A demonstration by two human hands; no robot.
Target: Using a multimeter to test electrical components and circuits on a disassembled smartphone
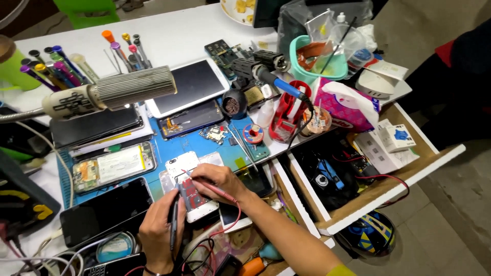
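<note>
Opened white phone with exposed board lies between hands: left hand grips black probe, right hand red probe.

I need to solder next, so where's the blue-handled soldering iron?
In the head view, the soldering iron rests right of centre on the bench, between the white tablet and the teal cup.

I see an opened white phone lying flat, back cover off (its reddish board exposed), on the blue mat at the counter's near edge, with a black probe and a red probe angled onto it.
</note>
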